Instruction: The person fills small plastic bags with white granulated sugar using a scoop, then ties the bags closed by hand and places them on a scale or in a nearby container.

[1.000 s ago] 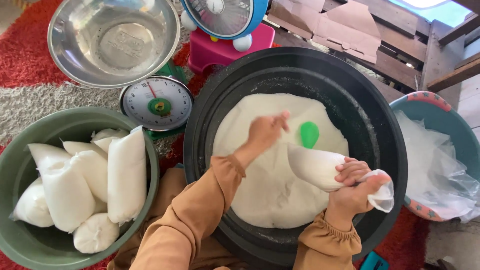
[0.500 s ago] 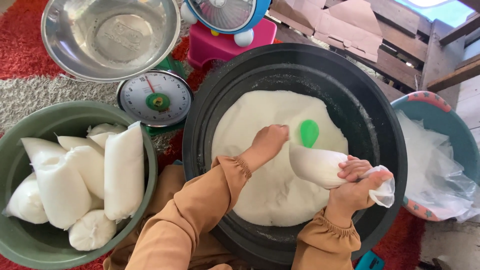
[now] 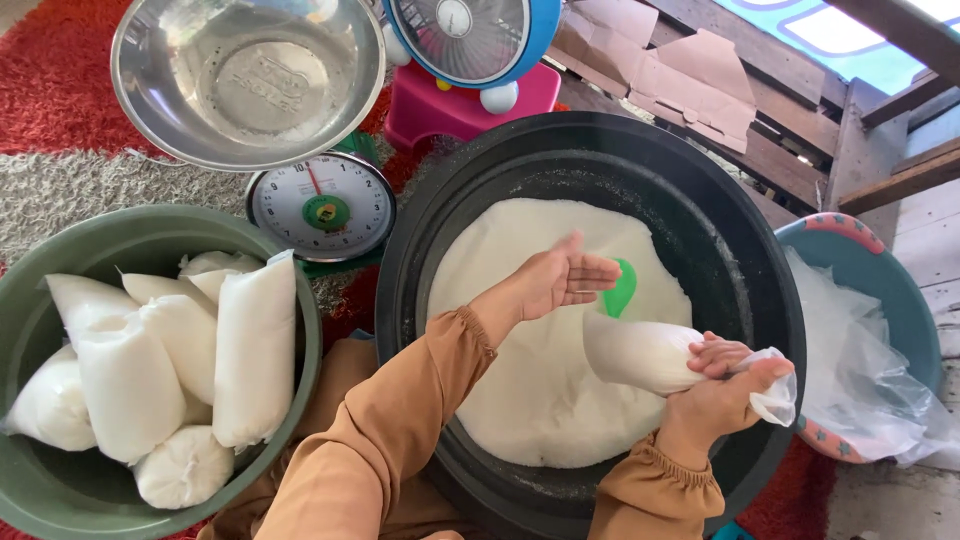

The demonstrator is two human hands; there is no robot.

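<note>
The left hand (image 3: 560,280) hovers flat and empty above the white powder (image 3: 530,380), palm turned up toward the camera, fingers stretched out together toward the right, the orange sleeve reaching in from the lower left. The right hand (image 3: 725,395) is clenched around the twisted neck of a filled plastic bag (image 3: 640,352), which lies tilted over the powder inside the big black basin (image 3: 760,270); loose plastic sticks out past the fist.

A green scoop (image 3: 621,288) shows only partly, its lower end hidden behind the bag and its handle behind the left fingers. How far the bag's neck is twisted cannot be made out under the grip.

To the left, a green tub (image 3: 60,500) holds several plump white sealed bags (image 3: 255,350), stacked upright and leaning. Above it stands a dial scale (image 3: 322,208) with a steel bowl (image 3: 245,75) on top. On the right, a teal basin (image 3: 900,300) holds crumpled clear plastic bags (image 3: 850,360). A blue fan (image 3: 465,35) is cut off at the top edge.
</note>
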